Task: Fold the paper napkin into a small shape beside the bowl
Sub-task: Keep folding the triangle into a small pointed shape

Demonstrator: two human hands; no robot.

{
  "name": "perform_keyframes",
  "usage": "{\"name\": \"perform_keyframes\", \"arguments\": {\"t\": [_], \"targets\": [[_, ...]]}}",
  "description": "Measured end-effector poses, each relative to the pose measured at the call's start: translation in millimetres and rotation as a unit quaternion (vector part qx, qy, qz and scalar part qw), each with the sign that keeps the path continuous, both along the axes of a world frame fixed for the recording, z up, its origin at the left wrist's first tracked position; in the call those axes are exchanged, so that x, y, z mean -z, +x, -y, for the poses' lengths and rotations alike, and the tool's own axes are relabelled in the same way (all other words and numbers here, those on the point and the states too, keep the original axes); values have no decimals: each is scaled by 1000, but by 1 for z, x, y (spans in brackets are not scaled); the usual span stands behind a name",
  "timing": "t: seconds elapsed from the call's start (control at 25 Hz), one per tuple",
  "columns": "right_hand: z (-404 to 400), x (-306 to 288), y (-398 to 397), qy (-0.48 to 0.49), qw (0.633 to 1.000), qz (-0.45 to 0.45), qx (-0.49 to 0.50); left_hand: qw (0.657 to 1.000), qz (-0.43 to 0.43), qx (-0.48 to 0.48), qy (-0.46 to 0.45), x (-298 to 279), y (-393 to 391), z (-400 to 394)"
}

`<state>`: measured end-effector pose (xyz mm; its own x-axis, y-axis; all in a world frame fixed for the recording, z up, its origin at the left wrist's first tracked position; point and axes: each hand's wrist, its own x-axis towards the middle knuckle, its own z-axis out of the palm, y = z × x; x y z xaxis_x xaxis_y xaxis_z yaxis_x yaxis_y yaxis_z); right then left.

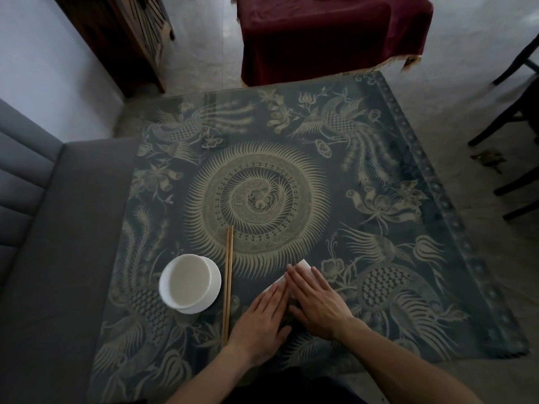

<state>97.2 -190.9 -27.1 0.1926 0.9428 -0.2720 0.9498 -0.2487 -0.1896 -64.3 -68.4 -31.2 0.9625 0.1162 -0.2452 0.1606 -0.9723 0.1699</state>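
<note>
A white paper napkin (pixel 303 266) lies flat on the patterned table, right of the chopsticks; only its far corner and left edge show. My right hand (pixel 316 301) lies flat on top of it, fingers together, pressing down. My left hand (pixel 262 319) rests flat next to it, fingertips on the napkin's near left edge. The white bowl (pixel 188 281) sits on a white saucer to the left, apart from the napkin.
A pair of wooden chopsticks (pixel 228 284) lies between bowl and napkin, pointing away from me. The table carries a dark blue cloth with gold birds (pixel 262 199). A grey sofa (pixel 43 228) runs along the left; dark chair legs (pixel 513 112) stand right.
</note>
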Motion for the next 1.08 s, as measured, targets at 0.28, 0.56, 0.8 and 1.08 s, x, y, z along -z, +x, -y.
{"name": "perform_keyframes", "arguments": {"t": [0.28,0.56,0.8,1.08], "targets": [[9,6,25,-21,998,23,47,1000,-4,6,-1,0,-1,-4],[9,1,37,-7,992,40,119,1000,-3,2,-11,-4,0,-2],[22,3,16,37,995,16,95,999,-7,-41,-31,-8,25,-2],[26,8,17,-8,996,11,89,999,-45,23,-13,-1,65,-14]]}}
